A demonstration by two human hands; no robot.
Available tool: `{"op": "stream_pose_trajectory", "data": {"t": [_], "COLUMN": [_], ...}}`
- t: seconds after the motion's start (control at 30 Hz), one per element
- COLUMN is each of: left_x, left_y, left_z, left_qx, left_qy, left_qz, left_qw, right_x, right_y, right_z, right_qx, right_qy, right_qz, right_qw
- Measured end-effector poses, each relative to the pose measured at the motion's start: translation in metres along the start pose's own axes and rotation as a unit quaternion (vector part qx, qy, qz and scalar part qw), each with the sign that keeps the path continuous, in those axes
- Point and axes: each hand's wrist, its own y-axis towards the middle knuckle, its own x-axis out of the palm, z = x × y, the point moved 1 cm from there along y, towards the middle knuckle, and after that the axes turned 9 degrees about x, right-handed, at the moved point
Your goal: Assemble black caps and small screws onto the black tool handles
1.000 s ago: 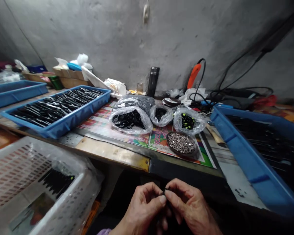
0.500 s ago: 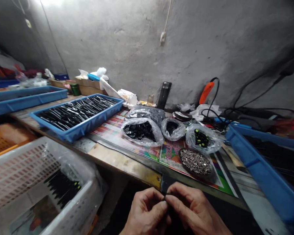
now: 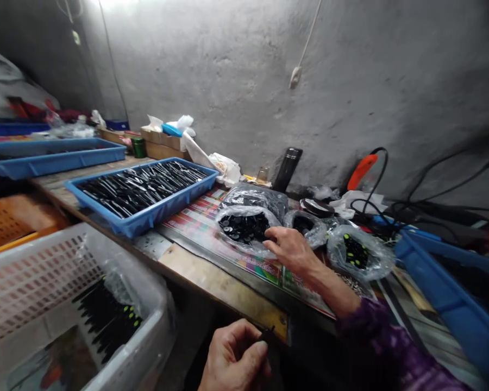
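Note:
Low in the view, my left hand (image 3: 238,355) is closed in a pinch. A small dark piece (image 3: 270,332) with a thin tip pokes out past the thumb; its full shape is lost against the dark background. My right hand (image 3: 291,250) reaches over the table, fingertips at the right rim of a clear plastic bag (image 3: 244,245) of black round discs (image 3: 244,227). A small gap shows between its thumb and fingers, and I see nothing held there. Beside that hand stands a smaller bag of black parts (image 3: 303,224). My right forearm partly hides the metal screws (image 3: 352,283).
A blue tray (image 3: 140,222) of black strips lies left of the bags. Further right are a bag with black and yellow-green parts (image 3: 355,251) and another blue tray (image 3: 444,293). A white basket (image 3: 146,320) stands at lower left. A black flask (image 3: 287,169) leans by the wall.
My right hand has left my left hand and moved forward to the bag of discs. My left hand stays low, still pinching. The camera view has shifted slightly left.

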Motion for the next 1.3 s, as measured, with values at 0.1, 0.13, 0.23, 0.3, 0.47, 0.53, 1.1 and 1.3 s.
{"op": "stream_pose_trajectory", "data": {"t": [0.1, 0.13, 0.23, 0.3, 0.47, 0.53, 1.1, 1.3], "left_x": [-0.006, -0.008, -0.013, -0.016, -0.019, -0.019, -0.003, 0.017], "left_y": [0.001, 0.002, 0.003, 0.003, 0.004, 0.003, -0.012, -0.023], "left_z": [0.003, 0.004, 0.007, 0.007, 0.005, 0.004, 0.021, 0.025], "left_qx": [-0.003, -0.001, 0.0, 0.002, -0.002, -0.01, -0.077, -0.093], "left_qy": [0.017, 0.022, 0.028, 0.031, 0.028, 0.015, -0.048, -0.058], "left_qz": [0.011, 0.012, 0.019, 0.023, 0.028, 0.029, 0.0, -0.046], "left_qw": [1.0, 1.0, 0.999, 0.999, 0.999, 0.999, 0.996, 0.993], "right_x": [0.012, 0.016, 0.025, 0.03, 0.037, 0.037, -0.002, 0.021], "right_y": [0.019, 0.024, 0.038, 0.045, 0.056, 0.055, -0.104, -0.167], "right_z": [-0.009, -0.012, -0.019, -0.023, -0.024, -0.023, 0.016, 0.03], "right_qx": [0.051, 0.069, 0.114, 0.136, 0.171, 0.173, 0.073, 0.137], "right_qy": [-0.043, -0.055, -0.074, -0.073, -0.042, -0.019, 0.494, 0.627], "right_qz": [0.014, 0.02, 0.034, 0.036, 0.024, 0.022, -0.131, -0.144], "right_qw": [0.998, 0.996, 0.99, 0.987, 0.984, 0.985, 0.856, 0.753]}}
